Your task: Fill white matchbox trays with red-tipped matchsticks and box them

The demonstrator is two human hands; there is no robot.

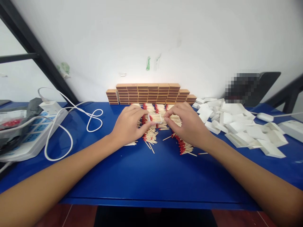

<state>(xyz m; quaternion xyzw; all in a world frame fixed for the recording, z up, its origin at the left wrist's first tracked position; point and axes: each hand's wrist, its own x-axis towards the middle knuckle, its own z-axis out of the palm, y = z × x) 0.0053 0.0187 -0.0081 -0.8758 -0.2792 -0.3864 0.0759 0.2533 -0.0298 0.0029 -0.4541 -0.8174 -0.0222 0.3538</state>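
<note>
My left hand [129, 123] is closed on a small white matchbox tray [162, 119], thumb along its near side. Inside the tray lie matches [156, 118] with red heads at the left end. My right hand [188, 124] is just right of the tray, its thumb and forefinger bent together in a pinch. Whatever may be between those fingertips is too small to make out. Loose red-headed matches [150, 136] lie under and around both hands. Another pile of matches [183, 145] spreads below my right hand.
Matchbox sleeves [148, 91] with brown sides are stacked against the wall. On the right lies a heap of white matchbox trays [246, 126], near a white charger [265, 117] and a dark device [265, 86]. A power strip [40, 132] and white cable [71, 138] occupy the blue table's left.
</note>
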